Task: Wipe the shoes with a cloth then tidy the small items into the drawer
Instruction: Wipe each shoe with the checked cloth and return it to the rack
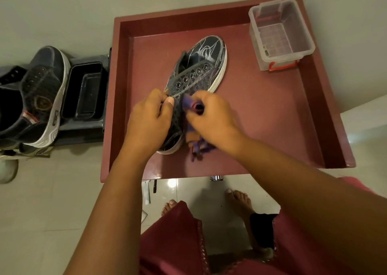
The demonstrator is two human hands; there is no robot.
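Midway through wiping, my left hand grips the shoe while my right hand clutches the cloth; tidying into the drawer remains.

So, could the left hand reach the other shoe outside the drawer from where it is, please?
Probably yes: the left hand only steadies the shoe being wiped, and nothing lies between it and the other shoe.

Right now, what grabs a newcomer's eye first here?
Mid-frame, a dark patterned shoe lies in an open maroon drawer; the left hand grips its upper while the right hand holds a purple cloth against its side. A clear plastic box sits in the drawer's far right corner. A second dark shoe waits outside, at the left.
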